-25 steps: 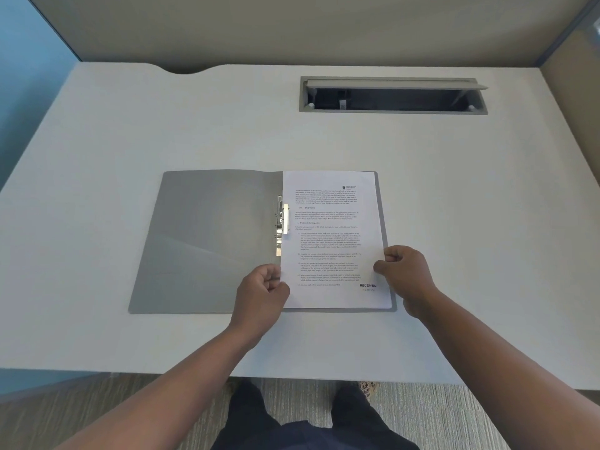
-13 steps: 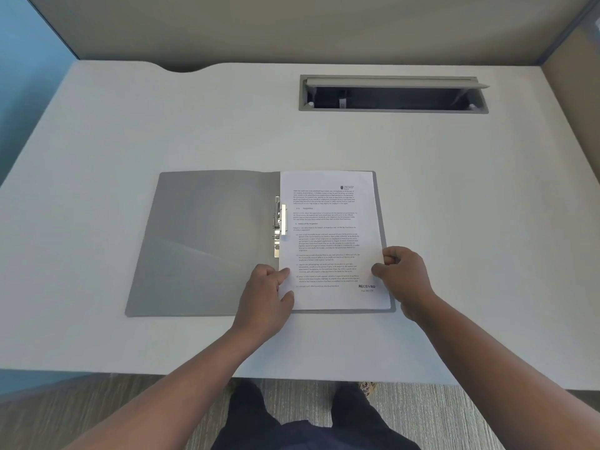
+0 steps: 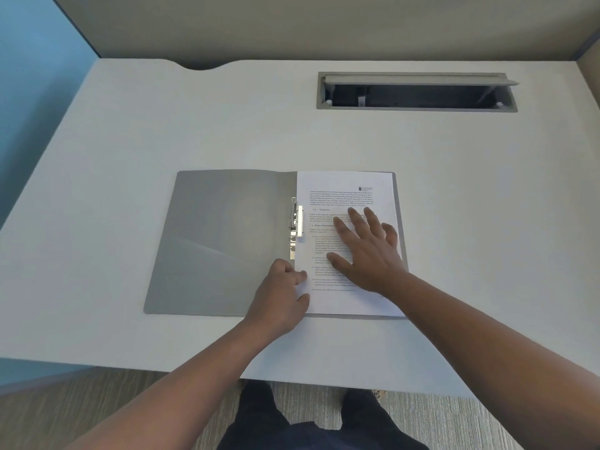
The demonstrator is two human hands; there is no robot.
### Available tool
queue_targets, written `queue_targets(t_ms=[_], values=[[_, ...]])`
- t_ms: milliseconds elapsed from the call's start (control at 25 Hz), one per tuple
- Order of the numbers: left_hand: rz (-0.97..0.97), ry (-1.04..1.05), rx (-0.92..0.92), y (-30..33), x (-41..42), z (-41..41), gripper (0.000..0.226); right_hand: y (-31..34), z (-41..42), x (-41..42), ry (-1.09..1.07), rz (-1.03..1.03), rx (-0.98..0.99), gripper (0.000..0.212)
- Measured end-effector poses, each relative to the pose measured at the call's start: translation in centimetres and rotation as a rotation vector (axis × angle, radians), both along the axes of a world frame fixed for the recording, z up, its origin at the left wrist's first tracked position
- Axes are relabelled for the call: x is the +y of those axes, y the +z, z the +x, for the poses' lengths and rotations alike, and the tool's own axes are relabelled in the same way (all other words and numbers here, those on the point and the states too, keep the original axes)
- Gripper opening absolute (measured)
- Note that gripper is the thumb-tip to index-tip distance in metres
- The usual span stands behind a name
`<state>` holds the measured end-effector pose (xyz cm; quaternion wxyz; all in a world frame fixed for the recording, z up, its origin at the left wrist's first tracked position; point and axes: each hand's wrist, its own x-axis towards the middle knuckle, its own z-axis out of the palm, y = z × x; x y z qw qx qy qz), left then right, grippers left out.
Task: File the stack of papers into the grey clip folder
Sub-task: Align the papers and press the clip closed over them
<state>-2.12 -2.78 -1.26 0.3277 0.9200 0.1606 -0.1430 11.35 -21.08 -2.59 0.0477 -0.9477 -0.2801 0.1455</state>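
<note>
- Fingers (image 3: 355, 219) of the right hand (image 3: 367, 251) are spread apart and lying flat on the printed page, thumb sticking out toward the spine side.
- Left hand (image 3: 282, 290) sits at the lower left edge of the stack of papers (image 3: 344, 196), fingers curled with the tips on the paper's edge. Can't really tell whether it's pinching the sheets or just pressing on them.
- The papers lie on the right half of the grey clip folder (image 3: 227, 241), which is opened flat, so only a thin grey strip shows along the right and bottom edges.
- The metal clip (image 3: 296, 222) sits at the spine, just beside the left edge of the papers, and its white bar looks like it overlaps that edge a bit.
- Left half of the folder is bare grey with a curved pocket line.
- All of it sits on a white desk (image 3: 162, 125), near the front edge.
- Further back on the right there's an open cable tray slot (image 3: 417, 92) set into the desk, well apart from the folder.
</note>
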Motion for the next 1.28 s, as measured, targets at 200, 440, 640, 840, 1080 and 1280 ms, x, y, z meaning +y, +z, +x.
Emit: queue_targets(t_ms=[200, 440, 640, 840, 1080, 1280], values=[[0.018, -0.047, 0.018, -0.3, 0.5, 0.4, 0.051, -1.8, 0.1, -0.1, 0.009, -0.021, -0.098, 0.078], [0.030, -0.066, -0.062, 0.6, 1.8, 2.9, 0.031, -2.3, 0.0, -0.1, 0.010, -0.009, -0.149, 0.077], [-0.347, 0.253, -0.145, 2.1, 3.7, 9.5, 0.045, -2.5, 0.0, -0.1, 0.015, 0.009, -0.166, 0.076], [-0.666, 0.413, -0.118, 2.9, 4.9, 11.9, 0.032, -2.6, 0.0, -0.3, 0.015, 0.024, -0.174, 0.075], [-0.617, 0.259, -0.225, 1.8, 5.8, 7.5, 0.007, -2.7, 0.1, -0.3, 0.015, 0.039, -0.174, 0.075], [-0.456, 0.308, -0.006, 0.9, 6.2, 6.3, 0.065, -2.7, 0.1, -0.4, 0.014, 0.035, -0.173, 0.076]])
